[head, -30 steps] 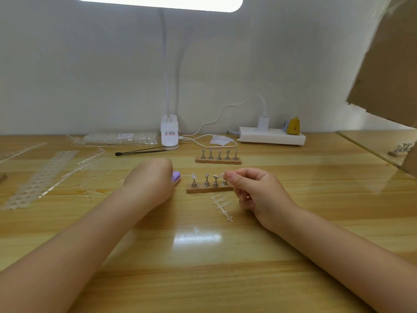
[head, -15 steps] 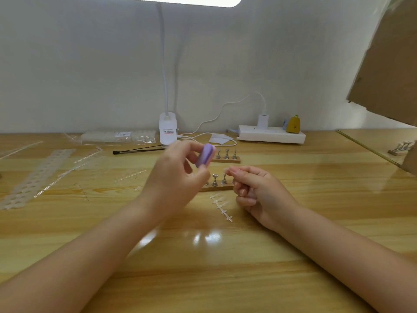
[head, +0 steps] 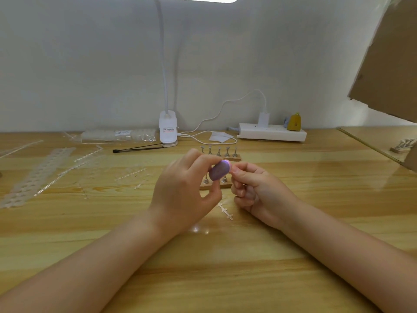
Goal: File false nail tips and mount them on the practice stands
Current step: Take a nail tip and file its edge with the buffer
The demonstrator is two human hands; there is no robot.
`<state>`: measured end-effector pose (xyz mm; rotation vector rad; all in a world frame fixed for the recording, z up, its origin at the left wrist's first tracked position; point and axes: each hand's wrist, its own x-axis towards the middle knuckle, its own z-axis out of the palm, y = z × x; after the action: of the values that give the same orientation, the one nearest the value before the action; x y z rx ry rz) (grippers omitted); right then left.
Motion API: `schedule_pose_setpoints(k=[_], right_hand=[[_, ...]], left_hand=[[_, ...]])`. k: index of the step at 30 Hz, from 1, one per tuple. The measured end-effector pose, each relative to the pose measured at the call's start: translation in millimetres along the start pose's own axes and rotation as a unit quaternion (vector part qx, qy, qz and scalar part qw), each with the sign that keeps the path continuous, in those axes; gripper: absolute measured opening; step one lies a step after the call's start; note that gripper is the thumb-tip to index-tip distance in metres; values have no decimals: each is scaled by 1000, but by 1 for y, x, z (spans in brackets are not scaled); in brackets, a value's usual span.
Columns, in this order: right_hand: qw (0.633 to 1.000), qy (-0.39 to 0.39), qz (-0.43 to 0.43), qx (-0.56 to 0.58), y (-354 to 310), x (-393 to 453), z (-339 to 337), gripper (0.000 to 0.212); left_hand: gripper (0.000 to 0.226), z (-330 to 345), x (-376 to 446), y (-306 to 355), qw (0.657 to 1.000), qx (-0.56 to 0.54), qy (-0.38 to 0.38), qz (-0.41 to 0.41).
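Left hand (head: 182, 190) raised over the wooden table (head: 203, 267), fingers and thumb curled round a purple nail file (head: 219, 171). Right hand (head: 255, 190) curled beside it, fingertips pinched at the file's far end; nail tip there too small to make out. Practice stand (head: 215, 184) just behind both hands, second stand (head: 222, 153) farther back.

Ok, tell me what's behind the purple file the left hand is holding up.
Behind the purple file stands the near wooden stand; two metal pegs show below the file. The rest of that stand is covered by the file and the left hand, so any mounted tips cannot be seen.
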<state>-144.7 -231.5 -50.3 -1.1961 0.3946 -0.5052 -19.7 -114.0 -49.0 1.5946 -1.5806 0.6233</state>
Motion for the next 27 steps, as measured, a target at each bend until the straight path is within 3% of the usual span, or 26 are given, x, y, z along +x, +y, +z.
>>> schedule_pose_setpoints(k=[6,12,15,20,24,27], right_hand=[[1000,-20,14,15,-2,1,-3,7],[1000,-30,5,1,0,1,-3,11],[999,-32,13,29,-2,1,-5,2],[999,-38,4,15,1,2,-4,6],[999,-47,12,22,-2,0,-6,5],[999,-37,10,32,-3,-1,-4,7]], left_hand=[[24,2,-1,-6,998,51,-17,-15],[27,8,-2,4,1000,9,7,24],[25,7,-3,-1,999,48,-7,-1],[27,6,-3,-1,1000,-9,16,-2],[28,7,-3,-4,999,31,-15,-11],[26,6,-3,-7,999,28,6,-29]])
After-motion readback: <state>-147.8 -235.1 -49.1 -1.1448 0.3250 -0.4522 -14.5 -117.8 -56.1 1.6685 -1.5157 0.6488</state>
